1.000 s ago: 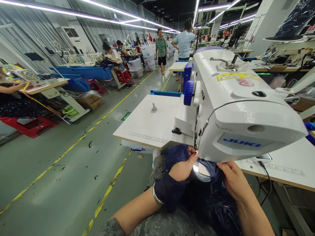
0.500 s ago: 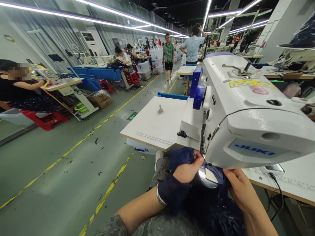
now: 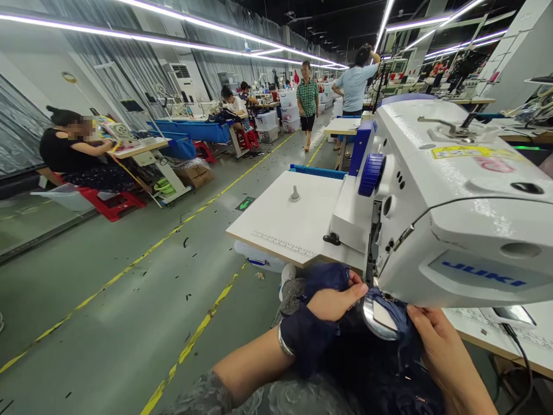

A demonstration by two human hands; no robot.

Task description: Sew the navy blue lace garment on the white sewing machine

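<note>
Here, the left grip (image 3: 332,304) pinches navy fabric (image 3: 384,377) between thumb and fingers, just beside the lower end of the sewing machine (image 3: 436,150). The right grip (image 3: 443,334) pinches the same fabric from the other side, its fingertips partly hidden under the machine's head. Between the two, the fabric lies bunched along a silvery bed (image 3: 380,329) with a pale plate, then hangs dark and loose below it; another part of it wraps the left wrist, next to a silvery band (image 3: 283,341). Whether the needle is in the cloth cannot be seen.

Above the left grip, a blue handwheel (image 3: 370,174) sticks out of the white machine body. Farther left, a white counter (image 3: 263,213) carries a small grey object (image 3: 294,196) with an upright stem, and a printed scale (image 3: 283,242) runs along its near edge. A clear bin (image 3: 259,259) stands underneath. To the right of the machine, a black cable (image 3: 521,343) drops over the edge of the counter.

Beyond, yellow tape (image 3: 220,302) marks the grey floor (image 3: 164,288). A person in black (image 3: 69,150) sits at another machine on a red stool (image 3: 113,204), and a person in a green checked shirt (image 3: 307,95) stands in the aisle near stacked bins (image 3: 290,112).
</note>
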